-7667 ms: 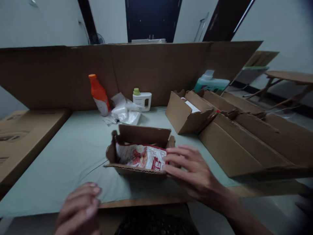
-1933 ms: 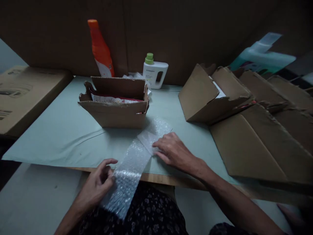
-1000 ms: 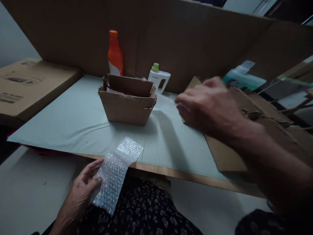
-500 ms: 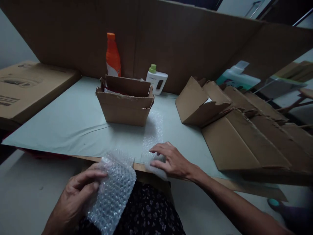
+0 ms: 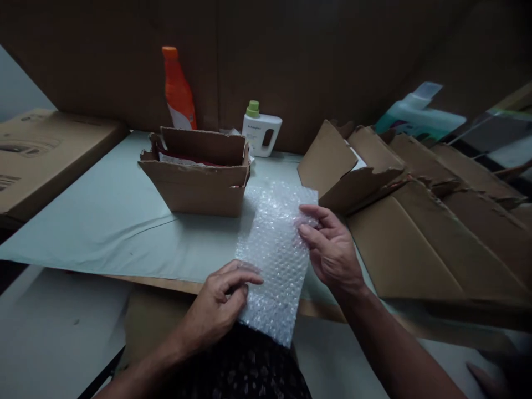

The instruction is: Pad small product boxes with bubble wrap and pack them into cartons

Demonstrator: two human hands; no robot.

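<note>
- Bubble wrap point(image 5: 278, 249) is spanning the table's near edge as a clear, dimpled strip — its top lying over pale green cloth point(image 5: 100, 210), its lower end hanging above a dark patterned garment point(image 5: 249, 371).
- Right hand point(image 5: 334, 252) is pinching its right edge, thumb and forefinger clamping the film.
- Left hand point(image 5: 224, 296) is curling against its left edge, thumb near forefinger; whether they are gripping, I cannot tell.
- Beyond, an open cardboard box point(image 5: 199, 191) with ragged rims is standing just left.
- Farther back, a tapering orange bottle point(image 5: 178, 91) and a squat white handled bottle point(image 5: 258, 134) are standing before brown cardboard panelling point(image 5: 311, 66).
- Rightward, angular cardboard boxes point(image 5: 411, 244) are clustering — torn-edged, smooth-sided.
</note>
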